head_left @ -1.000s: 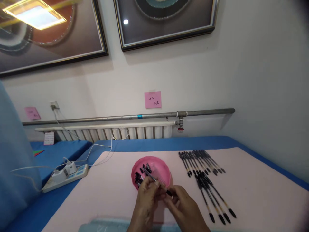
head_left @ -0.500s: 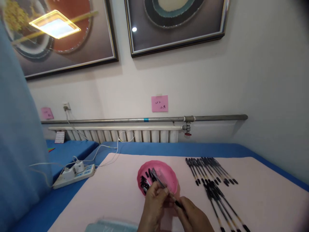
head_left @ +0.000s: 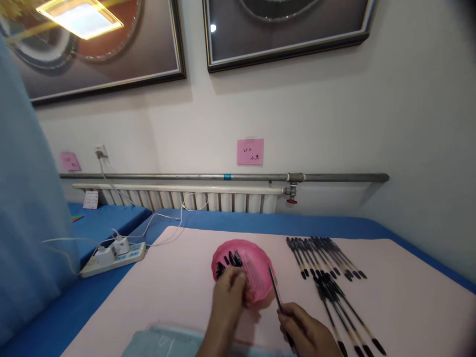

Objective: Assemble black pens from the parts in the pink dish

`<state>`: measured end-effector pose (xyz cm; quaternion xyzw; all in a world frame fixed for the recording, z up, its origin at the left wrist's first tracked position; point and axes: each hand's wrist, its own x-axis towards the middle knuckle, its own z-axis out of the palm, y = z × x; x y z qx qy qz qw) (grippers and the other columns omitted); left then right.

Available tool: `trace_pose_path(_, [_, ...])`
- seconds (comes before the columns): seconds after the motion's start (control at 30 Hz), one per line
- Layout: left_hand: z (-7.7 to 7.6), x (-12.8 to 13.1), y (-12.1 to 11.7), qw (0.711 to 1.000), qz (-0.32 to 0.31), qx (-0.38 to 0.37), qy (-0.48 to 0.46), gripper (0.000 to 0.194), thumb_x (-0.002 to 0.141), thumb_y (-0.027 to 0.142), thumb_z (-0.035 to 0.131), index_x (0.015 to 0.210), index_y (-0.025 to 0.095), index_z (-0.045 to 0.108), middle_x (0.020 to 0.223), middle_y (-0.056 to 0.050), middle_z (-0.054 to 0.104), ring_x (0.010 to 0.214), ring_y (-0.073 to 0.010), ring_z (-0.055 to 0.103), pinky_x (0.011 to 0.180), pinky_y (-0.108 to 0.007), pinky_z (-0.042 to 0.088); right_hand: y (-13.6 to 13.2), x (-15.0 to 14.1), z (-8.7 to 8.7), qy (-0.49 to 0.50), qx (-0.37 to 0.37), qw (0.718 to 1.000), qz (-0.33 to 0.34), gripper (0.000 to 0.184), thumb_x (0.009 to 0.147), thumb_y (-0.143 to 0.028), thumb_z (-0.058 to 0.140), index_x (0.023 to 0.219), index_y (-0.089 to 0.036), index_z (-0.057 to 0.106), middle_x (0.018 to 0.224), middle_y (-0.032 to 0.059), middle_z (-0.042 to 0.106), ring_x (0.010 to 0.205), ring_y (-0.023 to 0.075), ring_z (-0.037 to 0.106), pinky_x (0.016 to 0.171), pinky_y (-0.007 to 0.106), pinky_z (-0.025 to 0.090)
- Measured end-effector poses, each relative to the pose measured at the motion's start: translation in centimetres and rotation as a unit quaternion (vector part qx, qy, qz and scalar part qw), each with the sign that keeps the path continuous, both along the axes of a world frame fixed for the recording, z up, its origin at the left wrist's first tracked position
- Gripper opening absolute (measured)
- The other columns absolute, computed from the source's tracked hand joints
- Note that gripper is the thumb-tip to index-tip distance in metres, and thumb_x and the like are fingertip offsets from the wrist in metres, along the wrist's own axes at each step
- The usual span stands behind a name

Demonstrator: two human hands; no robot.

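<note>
My right hand [head_left: 307, 329] is closed round a slim dark pen [head_left: 275, 287], which tilts up and to the left with its narrow tip beside the plate's right rim. My left hand [head_left: 228, 292] reaches over the near side of a scalloped pink plate [head_left: 264, 253]. Its fingers are curled together and slightly blurred; what they pinch, if anything, is hidden. Black pen caps [head_left: 232, 258] lie on the plate's left half, and clear thin tubes [head_left: 253, 270] lie on its right half.
Capped black pens lie in a back row [head_left: 323, 255] and a nearer group [head_left: 345, 312] on the right of the pink sheet [head_left: 178, 277]. A light-blue plastic packet [head_left: 159, 342] is at the front. A power strip [head_left: 130, 255] with plugs and white cables sits left.
My hands have moved apart. The pen stays in my right hand and now points up, while my left hand has let go of it and lies over the plate. The view has tilted down slightly.
</note>
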<state>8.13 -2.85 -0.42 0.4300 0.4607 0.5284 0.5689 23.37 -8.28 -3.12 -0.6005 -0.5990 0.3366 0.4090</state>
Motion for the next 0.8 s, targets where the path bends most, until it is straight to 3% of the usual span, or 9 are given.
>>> trace_pose_path(0.1, [-0.1,-3.2,1.6,0.995,0.087,0.026,0.043,0.02,0.071,0.038,0.054,0.073,0.019,0.058,0.05,0.003,0.053,0.044,-0.0121,0.048,0.046,-0.024,0.039,0.3,-0.1,0.0,0.038,-0.005,0.999,-0.029,0.025,0.077,-0.043,0.044,0.073,-0.022,0.057,0.054,-0.0033,0.055,0.046,0.0122,0.049,0.043,0.021,0.037])
trace_pose_path(0.2, [-0.6,-6.2,2.9,0.964,0.192,0.054,0.176,0.022,0.073,0.035,0.049,0.081,0.019,0.06,0.069,-0.003,0.064,0.062,-0.0167,0.059,0.056,-0.027,0.045,1.1,-0.2,0.0,0.089,-0.017,0.995,-0.048,0.025,0.077,-0.044,0.046,0.074,-0.021,0.057,0.057,-0.0023,0.057,0.046,0.0113,0.047,0.041,0.02,0.034])
trace_pose_path(0.27, [-1.0,-7.4,3.3,0.946,0.217,0.055,0.232,0.022,0.073,0.033,0.048,0.084,0.018,0.06,0.08,-0.006,0.066,0.073,-0.0202,0.061,0.065,-0.032,0.046,1.6,-0.2,-0.1,0.128,-0.028,0.99,-0.05,0.025,0.076,-0.044,0.047,0.075,-0.021,0.056,0.059,-0.0021,0.057,0.047,0.0111,0.046,0.041,0.02,0.034])
trace_pose_path(0.4, [-1.3,-7.5,3.4,0.916,0.218,0.072,0.33,0.019,0.074,0.03,0.049,0.083,0.019,0.061,0.089,-0.009,0.066,0.086,-0.0242,0.059,0.077,-0.037,0.043,2.4,-0.1,-0.6,0.19,-0.05,0.979,-0.05,0.025,0.075,-0.044,0.047,0.079,-0.021,0.056,0.064,-0.0017,0.056,0.045,0.0096,0.042,0.041,0.021,0.033])
trace_pose_path(0.57, [-0.1,-5.1,3.9,0.862,0.184,0.097,0.462,0.018,0.076,0.025,0.049,0.081,0.02,0.065,0.093,-0.011,0.064,0.098,-0.0285,0.052,0.089,-0.041,0.034,2.7,-0.1,-1.0,0.204,-0.061,0.975,-0.063,0.026,0.075,-0.044,0.047,0.082,-0.02,0.056,0.063,-0.002,0.055,0.045,0.0092,0.04,0.042,0.021,0.032])
trace_pose_path(0.7, [0.9,-2.5,6.2,0.832,0.144,0.063,0.532,0.019,0.078,0.016,0.048,0.076,0.015,0.066,0.091,-0.016,0.063,0.104,-0.0316,0.05,0.092,-0.045,0.031,3.0,-0.1,-0.9,0.198,-0.067,0.976,-0.059,0.024,0.075,-0.042,0.046,0.074,-0.02,0.055,0.06,-0.0033,0.052,0.045,0.0088,0.038,0.042,0.02,0.031])
trace_pose_path(0.8, [1.0,-0.8,8.6,0.827,0.112,0.004,0.55,0.014,0.078,0.013,0.051,0.078,0.01,0.065,0.093,-0.017,0.062,0.103,-0.0305,0.053,0.088,-0.045,0.037,3.2,0.1,-0.6,0.212,-0.069,0.973,-0.055,0.023,0.074,-0.041,0.046,0.074,-0.02,0.054,0.057,-0.0041,0.05,0.045,0.0092,0.037,0.042,0.02,0.03])
